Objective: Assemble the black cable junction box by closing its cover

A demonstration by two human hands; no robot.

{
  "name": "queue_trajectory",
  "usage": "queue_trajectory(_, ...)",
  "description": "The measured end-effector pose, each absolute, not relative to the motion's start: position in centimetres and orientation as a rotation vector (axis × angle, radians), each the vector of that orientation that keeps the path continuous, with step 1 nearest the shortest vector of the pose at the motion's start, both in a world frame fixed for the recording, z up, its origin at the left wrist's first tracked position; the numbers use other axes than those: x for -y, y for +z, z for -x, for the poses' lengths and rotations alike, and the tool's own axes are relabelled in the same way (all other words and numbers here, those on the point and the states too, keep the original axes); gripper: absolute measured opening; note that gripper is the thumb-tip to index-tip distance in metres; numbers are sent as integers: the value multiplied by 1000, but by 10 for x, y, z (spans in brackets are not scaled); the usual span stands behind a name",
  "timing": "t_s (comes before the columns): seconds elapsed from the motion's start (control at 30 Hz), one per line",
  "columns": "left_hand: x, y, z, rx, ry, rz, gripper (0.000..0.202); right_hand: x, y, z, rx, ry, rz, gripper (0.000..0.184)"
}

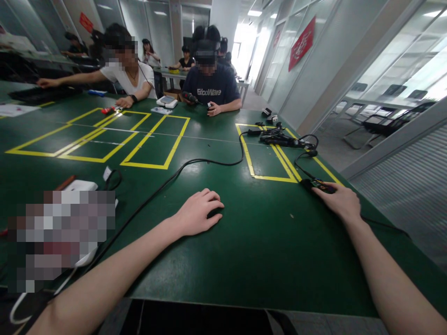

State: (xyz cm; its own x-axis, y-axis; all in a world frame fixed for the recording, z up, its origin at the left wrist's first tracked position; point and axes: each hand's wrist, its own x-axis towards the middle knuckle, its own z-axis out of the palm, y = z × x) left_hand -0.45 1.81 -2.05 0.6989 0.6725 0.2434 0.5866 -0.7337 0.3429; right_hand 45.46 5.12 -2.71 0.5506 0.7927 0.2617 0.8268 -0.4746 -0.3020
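My left hand [199, 211] rests palm-down on the green table [244, 260]. Its fingers are slightly bent and apart, with nothing in them. At the right, near the table's edge, my right hand [340, 200] has its thumb and fingers closed on a small black device [319, 186] with yellowish details. A cable seems to run from the device's far end; its exact kind cannot be made out. Just beyond lies a heap of black gear [279, 136] with cables. To the left of my left hand runs a long black cable [195, 161].
Yellow tape [164, 166] marks rectangles on the table. Blurred items and a white object [82, 185] lie at the left. Across the table, a person in a dark shirt [213, 90] holds a drill-like tool, and a person in white [131, 77] reaches toward a black tray [42, 94].
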Motion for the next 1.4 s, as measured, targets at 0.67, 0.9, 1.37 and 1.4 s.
queue_trajectory(0.67,-3,-12,0,-621,759,-2669,38,21,-33,-232,2454,613,832,31)
queue_trajectory(0.9,0,-8,-1,-702,497,-2760,59,28,-34,-223,2402,625,803,32)
queue_trajectory(1.37,-12,-13,6,-930,459,-2773,97,12,-30,-235,2189,292,833,41)
queue_trajectory(1.4,-13,-14,7,-933,459,-2769,96,11,-28,-237,2180,253,840,41)
